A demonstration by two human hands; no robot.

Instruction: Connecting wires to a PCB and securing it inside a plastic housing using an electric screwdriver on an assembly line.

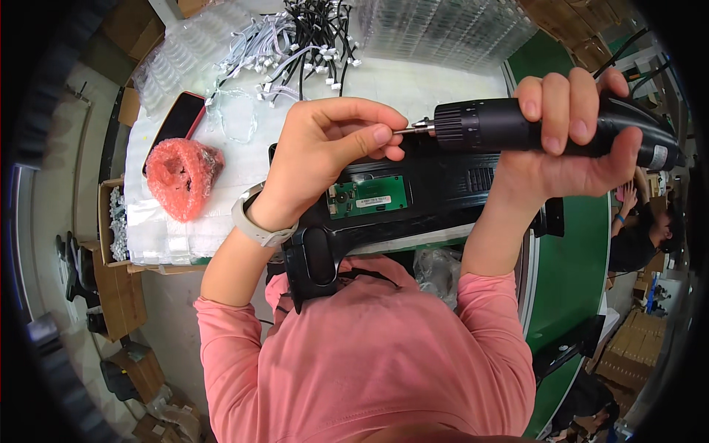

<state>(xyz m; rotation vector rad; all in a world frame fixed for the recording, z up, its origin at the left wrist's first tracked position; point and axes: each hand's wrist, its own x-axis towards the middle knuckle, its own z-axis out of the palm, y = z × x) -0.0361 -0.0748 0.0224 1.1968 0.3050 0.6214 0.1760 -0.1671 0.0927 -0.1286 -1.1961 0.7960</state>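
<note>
My right hand is wrapped round a black electric screwdriver, held level above the bench with its nose to the left. At that nose, the fingertips of my left hand pinch the metal screwdriver bit. Whether a screw sits at the bit's tip is hidden by my fingers. Beneath both hands lies a long black plastic housing, with a looped handle-like part at its near left end. A green circuit board with a white label sits in the housing, below the left fingers.
A red bubble-wrap pouch and a dark phone lie at the left. Behind are bundled black and white connector cables and stacked clear plastic trays. An open box adjoins the bench's left edge. Other people are at far right.
</note>
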